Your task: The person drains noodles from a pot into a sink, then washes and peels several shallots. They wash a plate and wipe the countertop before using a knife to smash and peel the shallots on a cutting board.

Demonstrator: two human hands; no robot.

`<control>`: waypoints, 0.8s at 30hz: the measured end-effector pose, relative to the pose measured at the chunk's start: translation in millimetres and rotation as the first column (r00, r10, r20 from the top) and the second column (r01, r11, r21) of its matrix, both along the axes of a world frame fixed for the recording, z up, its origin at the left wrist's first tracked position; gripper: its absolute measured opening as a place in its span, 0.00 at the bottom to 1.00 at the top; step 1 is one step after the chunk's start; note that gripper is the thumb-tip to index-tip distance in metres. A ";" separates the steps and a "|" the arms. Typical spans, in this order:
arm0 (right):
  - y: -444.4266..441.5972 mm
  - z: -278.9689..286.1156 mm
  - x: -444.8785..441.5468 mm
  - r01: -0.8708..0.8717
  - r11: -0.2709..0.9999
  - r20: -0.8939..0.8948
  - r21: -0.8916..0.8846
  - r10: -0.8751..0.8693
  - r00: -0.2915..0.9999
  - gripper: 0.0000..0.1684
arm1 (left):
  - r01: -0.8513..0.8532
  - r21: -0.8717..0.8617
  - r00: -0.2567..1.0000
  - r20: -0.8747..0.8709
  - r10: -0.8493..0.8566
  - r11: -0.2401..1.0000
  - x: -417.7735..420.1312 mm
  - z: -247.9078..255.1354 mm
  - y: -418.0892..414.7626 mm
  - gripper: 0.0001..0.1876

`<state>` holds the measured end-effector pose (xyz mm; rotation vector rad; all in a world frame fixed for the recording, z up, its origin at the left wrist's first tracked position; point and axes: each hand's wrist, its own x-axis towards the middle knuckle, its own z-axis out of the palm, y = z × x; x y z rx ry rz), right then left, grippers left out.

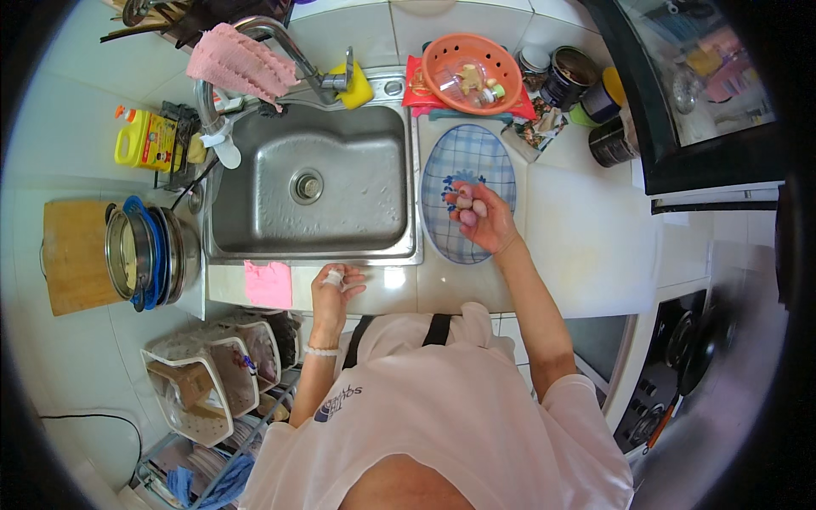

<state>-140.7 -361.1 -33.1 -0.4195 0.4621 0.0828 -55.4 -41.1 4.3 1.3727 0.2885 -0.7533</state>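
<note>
My right hand [486, 220] is palm up over an oval blue-and-white checked tray [446, 162], with several small pinkish bulbs, like shallots [468, 217], resting in its palm and fingers. Near the front rim of the stainless steel sink [331, 223], my left hand [333, 290] holds a small white object [333, 277], too small to identify, against its palm. The sink basin holds only some water drops around its drain. A pink cloth [268, 284] lies on the counter, left of my left hand. Behind the tray stands an orange plastic colander [472, 105] with ginger, garlic-like pieces and a small bottle inside.
A faucet [274, 29] draped with a pink towel [239, 64] arches over the sink's back left. Stacked metal pots [182, 255] stand left beside a wooden board [80, 255]. Jars [570, 76] and a white cutting board [590, 242] are at right. Beyond is a gas stove [656, 376].
</note>
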 end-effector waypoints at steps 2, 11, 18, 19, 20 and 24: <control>-0.5 -4.7 0.3 0.056 0.998 0.019 0.019 -0.056 0.998 0.27 | 0.033 -0.066 0.999 -0.011 -0.034 0.997 1.4 -5.0 0.1 0.10; 24.0 36.8 26.7 0.161 0.985 -0.018 0.062 -0.161 0.987 0.21 | -0.237 -0.743 0.937 -0.344 -0.053 0.625 10.8 37.1 -50.2 0.38; 84.9 91.0 69.3 0.326 0.919 0.007 -0.222 -0.333 0.943 0.09 | -0.296 -0.792 0.934 -0.357 -0.012 0.535 19.0 57.0 -104.3 0.47; 94.1 88.9 73.4 0.339 0.885 0.032 -0.319 -0.347 0.937 0.09 | -0.290 -0.801 0.940 -0.342 -0.002 0.523 20.0 59.6 -109.0 0.47; 102.8 83.3 77.4 0.350 0.842 0.061 -0.411 -0.358 0.932 0.08 | -0.305 -0.797 0.940 -0.339 0.032 0.521 20.8 63.2 -111.2 0.47; 133.0 88.2 93.8 0.347 0.322 0.281 -0.881 -0.235 0.931 0.08 | -0.417 -0.788 0.909 -0.353 0.222 0.452 26.1 56.1 -111.5 0.48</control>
